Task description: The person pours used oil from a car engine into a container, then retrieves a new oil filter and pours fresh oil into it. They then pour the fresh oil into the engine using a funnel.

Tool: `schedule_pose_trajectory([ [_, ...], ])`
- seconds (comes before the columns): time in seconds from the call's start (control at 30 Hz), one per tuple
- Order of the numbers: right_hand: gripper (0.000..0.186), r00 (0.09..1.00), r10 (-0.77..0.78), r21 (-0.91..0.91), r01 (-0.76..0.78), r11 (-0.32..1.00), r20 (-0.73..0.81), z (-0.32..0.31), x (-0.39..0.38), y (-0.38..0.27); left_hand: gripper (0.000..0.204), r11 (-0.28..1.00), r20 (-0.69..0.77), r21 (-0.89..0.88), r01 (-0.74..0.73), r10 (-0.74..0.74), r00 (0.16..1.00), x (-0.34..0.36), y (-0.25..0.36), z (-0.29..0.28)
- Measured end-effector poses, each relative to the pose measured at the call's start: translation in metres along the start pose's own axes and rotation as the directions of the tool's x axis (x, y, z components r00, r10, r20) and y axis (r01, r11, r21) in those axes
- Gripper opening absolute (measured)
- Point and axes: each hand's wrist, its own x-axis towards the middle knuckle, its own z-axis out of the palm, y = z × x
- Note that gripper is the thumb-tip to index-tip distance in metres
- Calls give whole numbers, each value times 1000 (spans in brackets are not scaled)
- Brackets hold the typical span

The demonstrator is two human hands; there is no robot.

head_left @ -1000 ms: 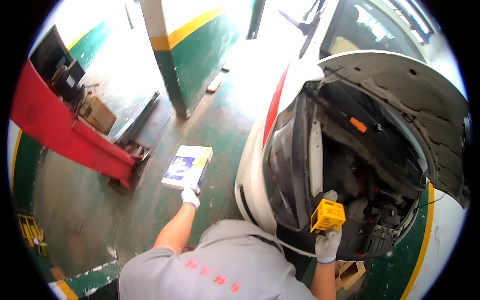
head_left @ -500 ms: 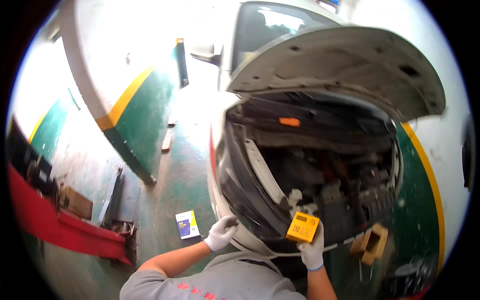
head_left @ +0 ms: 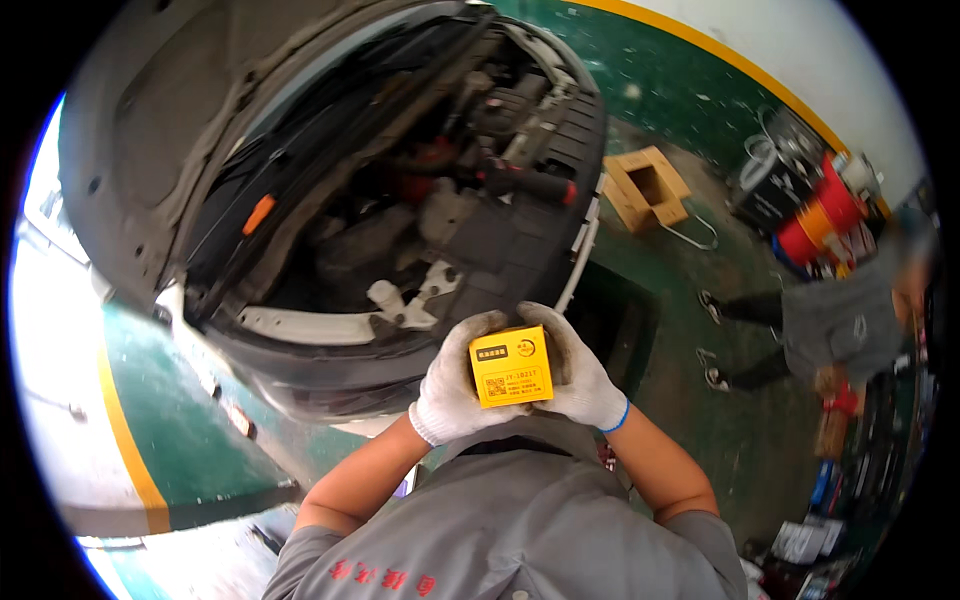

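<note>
From the head view I see my left hand (head_left: 455, 385) and right hand (head_left: 578, 372), both in white gloves, wrapped around a small yellow box (head_left: 511, 366), fingers curled and pressing its sides. The box sits just below the car's open engine bay (head_left: 420, 220); a wooden crate (head_left: 648, 188) lies right of that bay

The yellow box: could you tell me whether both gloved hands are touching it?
Touching. The head view shows the left hand and right hand wrapped around the sides of the yellow box.
</note>
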Motion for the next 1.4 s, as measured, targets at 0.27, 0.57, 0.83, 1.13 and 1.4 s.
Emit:
schedule_pose_trajectory([
  [0.27,88,981,27,40,-20,999,-192,-40,-40,-18,94,998,279,-64,29,-10,960,56,17,43],
  [0.57,85,964,26,133,10,991,-265,-103,-60,-20,96,981,294,-165,105,-53,954,92,15,114],
  [0.83,80,774,-87,-205,-57,977,-627,-179,-94,33,113,857,215,-315,408,-354,910,100,8,243],
  [1.13,77,701,-114,-199,-41,979,-704,-252,-162,26,96,956,251,-200,213,-160,955,144,17,352],
  [1.4,67,600,-214,-425,-234,874,-771,-306,-225,2,93,921,430,-389,13,169,887,180,6,435],
])
